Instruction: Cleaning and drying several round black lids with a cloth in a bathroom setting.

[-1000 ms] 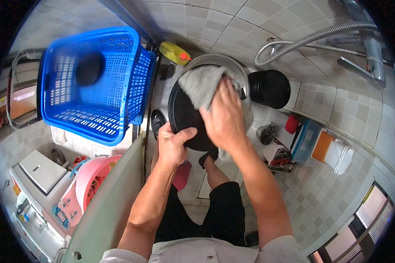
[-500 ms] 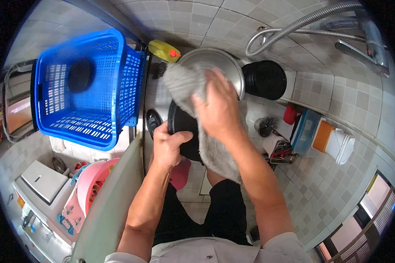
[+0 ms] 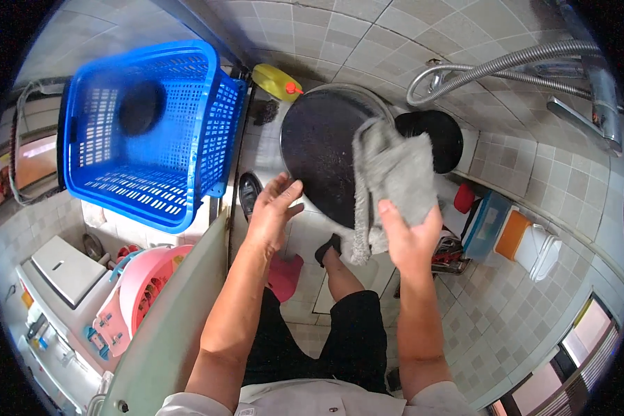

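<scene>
A grey fluffy cloth (image 3: 403, 177) hangs folded in my right hand (image 3: 412, 232), closed on its lower part with the thumb on top. Just left of it is a large dark round piece (image 3: 322, 156), like a lid or a shallow pan, over the metal basin (image 3: 376, 97). The basin shows only as a rim at the far side. My left hand (image 3: 274, 208) is at the round piece's near left edge, fingers apart and bent. Whether its fingertips touch that edge I cannot tell. The cloth hides the round piece's right part.
A blue plastic basket (image 3: 194, 145) stands at the left, a yellow jug (image 3: 274, 82) with a red cap behind. A black bucket (image 3: 440, 142) is right of the basin, below a metal shower hose (image 3: 492, 69). A glass door (image 3: 166, 333) and pink tub (image 3: 135, 298) are at the lower left.
The dark round piece was gripped in my left hand under the cloth; now it lies further away, over the basin. My right hand has drawn the cloth rightward, and my left hand has opened.
</scene>
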The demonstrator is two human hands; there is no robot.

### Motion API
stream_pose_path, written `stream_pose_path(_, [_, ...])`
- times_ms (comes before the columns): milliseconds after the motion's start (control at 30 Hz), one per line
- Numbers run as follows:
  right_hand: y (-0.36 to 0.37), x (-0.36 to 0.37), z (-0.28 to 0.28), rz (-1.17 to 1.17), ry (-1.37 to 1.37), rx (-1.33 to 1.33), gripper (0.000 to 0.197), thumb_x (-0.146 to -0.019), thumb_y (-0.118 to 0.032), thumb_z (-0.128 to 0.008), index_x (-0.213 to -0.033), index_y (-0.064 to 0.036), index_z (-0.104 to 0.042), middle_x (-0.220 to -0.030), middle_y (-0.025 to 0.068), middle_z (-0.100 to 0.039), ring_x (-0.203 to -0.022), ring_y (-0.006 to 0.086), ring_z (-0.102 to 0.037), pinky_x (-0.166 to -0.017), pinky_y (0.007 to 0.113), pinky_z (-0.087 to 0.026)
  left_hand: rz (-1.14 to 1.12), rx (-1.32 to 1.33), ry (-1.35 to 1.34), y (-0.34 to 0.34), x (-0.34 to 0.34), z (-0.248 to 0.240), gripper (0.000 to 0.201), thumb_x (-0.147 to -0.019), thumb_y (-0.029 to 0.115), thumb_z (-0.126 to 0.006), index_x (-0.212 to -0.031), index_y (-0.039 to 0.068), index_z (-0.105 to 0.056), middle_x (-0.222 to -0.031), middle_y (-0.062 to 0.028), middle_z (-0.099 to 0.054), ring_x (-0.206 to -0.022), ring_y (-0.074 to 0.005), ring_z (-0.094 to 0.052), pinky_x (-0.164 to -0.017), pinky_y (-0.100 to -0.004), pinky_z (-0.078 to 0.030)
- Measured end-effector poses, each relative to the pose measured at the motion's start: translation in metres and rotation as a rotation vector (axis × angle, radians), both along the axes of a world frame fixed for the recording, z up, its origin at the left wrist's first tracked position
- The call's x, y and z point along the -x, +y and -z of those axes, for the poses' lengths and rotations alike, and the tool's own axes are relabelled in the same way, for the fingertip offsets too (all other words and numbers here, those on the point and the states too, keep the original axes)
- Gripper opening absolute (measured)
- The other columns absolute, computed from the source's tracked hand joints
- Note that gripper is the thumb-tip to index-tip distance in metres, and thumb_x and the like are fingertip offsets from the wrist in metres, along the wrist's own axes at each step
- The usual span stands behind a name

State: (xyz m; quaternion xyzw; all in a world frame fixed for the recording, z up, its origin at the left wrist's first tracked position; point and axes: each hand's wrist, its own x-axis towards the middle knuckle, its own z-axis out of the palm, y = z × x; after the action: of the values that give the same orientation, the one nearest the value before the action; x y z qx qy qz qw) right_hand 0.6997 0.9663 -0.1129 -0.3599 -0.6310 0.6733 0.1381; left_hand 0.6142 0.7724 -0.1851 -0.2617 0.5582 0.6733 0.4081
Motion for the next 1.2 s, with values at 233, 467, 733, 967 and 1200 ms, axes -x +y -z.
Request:
stream_pose_path(233, [-0.014,-0.019,-0.009,-0.838,0.298,-0.965,0.030,-0.063,-0.005,-0.065,-0.091,-0.0014,-0.058,-0.093,0.0135,-0.060,-0.087,0.0316,-0.059,-0.075,0.042,-0.052,-0.386,-0.567,-0.323,0.012,0.021,-0.057,0.070,-0.082,0.056,-0.065,-0.128,0.004,-0.055,-0.126,-0.0184,-0.059,-0.112,-0.0314,-0.060,-0.098,-0.0484,-0.048])
stream_pose_path(467, [-0.013,-0.013,-0.019,-1.080,0.190,-0.419,0.042,-0.068,-0.004,-0.064,-0.109,0.0024,-0.056,-0.109,0.0164,-0.059,-0.098,0.0336,-0.056,-0.086,0.042,-0.047,-0.304,-0.682,-0.210,-0.012,0.004,-0.040,0.070,-0.068,0.022,-0.056,-0.133,-0.003,-0.048,-0.128,-0.0211,-0.057,-0.113,-0.0353,-0.059,-0.100,-0.0469,-0.047])
stream_pose_path(733, [-0.023,0.054,0.005,-0.633,-0.075,-1.320,0.032,-0.077,-0.011,-0.059,-0.108,-0.0074,-0.059,-0.094,0.0099,-0.053,-0.083,0.0294,-0.055,-0.070,0.041,-0.046,-0.177,-0.767,-0.315,-0.015,-0.010,-0.031,0.061,-0.091,0.038,-0.059,-0.134,-0.003,-0.048,-0.128,-0.0186,-0.058,-0.119,-0.0301,-0.057,-0.104,-0.0435,-0.044])
stream_pose_path(967, [-0.035,0.045,-0.016,-0.722,-0.164,-1.099,0.034,-0.069,-0.012,-0.069,-0.097,0.0043,-0.060,-0.108,0.0167,-0.051,-0.094,0.0339,-0.054,-0.077,0.042,-0.048,-0.067,-0.680,-0.163,-0.022,0.002,-0.028,0.058,-0.093,0.039,-0.057,-0.134,-0.002,-0.049,-0.129,-0.0175,-0.058,-0.118,-0.0287,-0.057,-0.104,-0.0426,-0.043])
stream_pose_path(1200, [-0.049,0.012,-0.010,-1.309,0.121,-1.099,0.018,-0.074,-0.020,-0.060,-0.085,-0.0065,-0.063,-0.096,0.0075,-0.052,-0.085,0.0241,-0.052,-0.063,0.034,-0.045,-0.301,-0.594,-0.111,-0.030,0.025,-0.010,0.057,-0.091,0.042,-0.061,-0.128,0.000,-0.055,-0.123,-0.0179,-0.062,-0.111,-0.0306,-0.061,-0.099,-0.0437,-0.046])
